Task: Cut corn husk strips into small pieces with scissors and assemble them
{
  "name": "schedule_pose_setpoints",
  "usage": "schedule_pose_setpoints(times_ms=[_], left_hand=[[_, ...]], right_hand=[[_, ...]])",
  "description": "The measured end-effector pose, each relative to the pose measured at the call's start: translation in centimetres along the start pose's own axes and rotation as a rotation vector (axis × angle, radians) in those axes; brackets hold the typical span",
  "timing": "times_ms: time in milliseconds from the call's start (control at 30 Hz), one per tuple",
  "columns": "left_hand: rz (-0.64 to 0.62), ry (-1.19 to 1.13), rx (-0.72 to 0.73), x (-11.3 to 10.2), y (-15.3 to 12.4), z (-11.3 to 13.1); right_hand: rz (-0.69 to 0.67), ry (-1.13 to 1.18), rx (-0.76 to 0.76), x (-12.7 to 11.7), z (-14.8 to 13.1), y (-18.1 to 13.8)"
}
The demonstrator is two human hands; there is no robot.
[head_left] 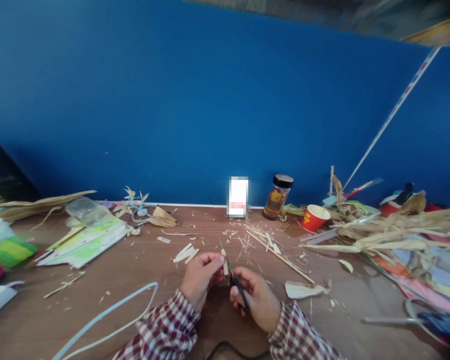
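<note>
Black-handled scissors (240, 292) are sitting in the right hand (258, 296), fingers wrapping the handles; the left hand (198, 277) is pinching a pale strip (225, 268) beside the blades. Clean cutting is probably requiring fingertips clear of the blades. Left of the fingers, a white cable (150, 286) is limiting sideways room; ahead, slivers (244, 245) are lying before the blue panel (172, 110).

The person wears long checked sleeves, patterned in small squares of dark maroon and white, with paler reddish blocks where the bands cross. The left sleeve (161, 327) looks a little redder, the right sleeve (303, 336) darker and more purple. Both are loose, puffing into soft folds, and gathered at the wrist into ruched cuffs (187, 303). The left hand (202, 277) and right hand (260, 299) are bare.
</note>
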State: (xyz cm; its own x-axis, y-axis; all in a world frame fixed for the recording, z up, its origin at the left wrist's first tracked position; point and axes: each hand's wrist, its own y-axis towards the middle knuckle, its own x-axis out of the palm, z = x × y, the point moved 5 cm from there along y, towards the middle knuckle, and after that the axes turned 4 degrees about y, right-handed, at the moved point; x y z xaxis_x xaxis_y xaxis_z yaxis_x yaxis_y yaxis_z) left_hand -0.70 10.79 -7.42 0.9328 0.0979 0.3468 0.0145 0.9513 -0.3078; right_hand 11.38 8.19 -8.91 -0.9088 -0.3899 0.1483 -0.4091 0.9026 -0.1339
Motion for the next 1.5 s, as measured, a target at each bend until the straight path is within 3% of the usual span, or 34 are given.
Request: schedule_pose_setpoints(times_ms=[1500], left_hand=[[0.007, -0.006, -0.01, -0.2, 0.2, -0.1]], right_hand=[[0.035, 0.062, 0.04, 0.6, -1.3, -0.3]])
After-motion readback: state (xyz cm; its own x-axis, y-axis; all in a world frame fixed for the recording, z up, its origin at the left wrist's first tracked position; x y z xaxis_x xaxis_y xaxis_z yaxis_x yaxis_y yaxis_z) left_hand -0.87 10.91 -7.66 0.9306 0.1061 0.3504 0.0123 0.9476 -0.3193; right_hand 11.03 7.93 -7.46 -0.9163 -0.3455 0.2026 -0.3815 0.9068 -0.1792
